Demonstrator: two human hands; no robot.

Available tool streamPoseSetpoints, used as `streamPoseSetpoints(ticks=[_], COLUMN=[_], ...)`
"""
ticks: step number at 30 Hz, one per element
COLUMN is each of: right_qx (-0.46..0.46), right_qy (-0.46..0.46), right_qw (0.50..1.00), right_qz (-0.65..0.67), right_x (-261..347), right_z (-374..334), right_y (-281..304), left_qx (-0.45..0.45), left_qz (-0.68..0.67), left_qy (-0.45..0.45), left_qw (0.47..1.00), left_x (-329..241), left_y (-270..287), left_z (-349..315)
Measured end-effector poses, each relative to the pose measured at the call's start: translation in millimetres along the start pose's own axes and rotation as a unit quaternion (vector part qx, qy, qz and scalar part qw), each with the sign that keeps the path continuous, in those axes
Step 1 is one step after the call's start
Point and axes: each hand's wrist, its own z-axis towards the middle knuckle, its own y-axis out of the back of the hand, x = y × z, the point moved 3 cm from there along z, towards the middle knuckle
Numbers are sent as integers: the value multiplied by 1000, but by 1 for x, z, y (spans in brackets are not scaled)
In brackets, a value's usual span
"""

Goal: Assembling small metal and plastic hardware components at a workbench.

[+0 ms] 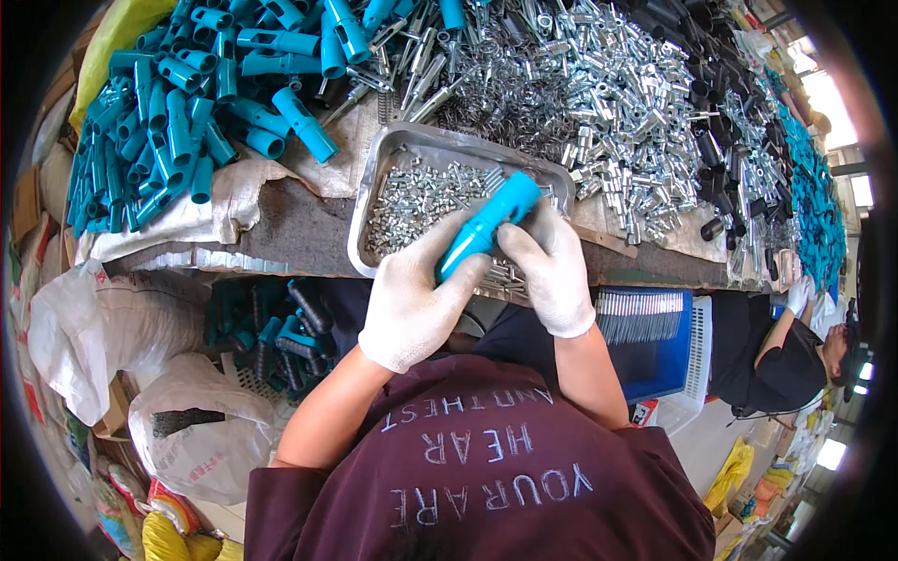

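A teal plastic tube-shaped housing (490,225) is held tilted in front of me, its upper end pointing away to the right. My left hand (418,292), in a white knit glove, wraps round its lower end. My right hand (550,265), gloved alike, has its thumb pressed against the housing's side; its other fingers are partly hidden behind it. Below the hands stands a metal tray (361,220) with many small silver metal pins and sleeves (412,201). Whether the right hand also pinches a small part cannot be made out.
Teal housings (178,122) lie heaped at the far left. Springs (514,93), silver metal fittings (622,103) and black tubes (716,150) are piled along the bench. Beneath it stand a blue crate (655,365) and plastic sacks (196,421). A co-worker (790,351) sits at the right.
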Motion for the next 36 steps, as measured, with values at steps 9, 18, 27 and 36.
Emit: streamPoseSetpoints(ticks=[9, 18, 27, 36], right_qx=[-12, -202, -69, -18], right_qy=[10, -54, -183, -197], right_qw=[986, 918, 944, 954], right_qz=[169, 336, 266, 224], right_x=[-20, -23, -22, -27], right_z=[-15, -11, -28, -28], right_y=[12, 50, 38, 26], left_qx=[90, 14, -55, -42], left_qz=[-47, 305, 277, 154], left_qy=[18, -206, -174, -115], left_qw=[995, 930, 943, 980], left_x=[-3, 31, 25, 18], left_y=[-22, -39, -24, -16], left_z=[10, 46, 50, 46])
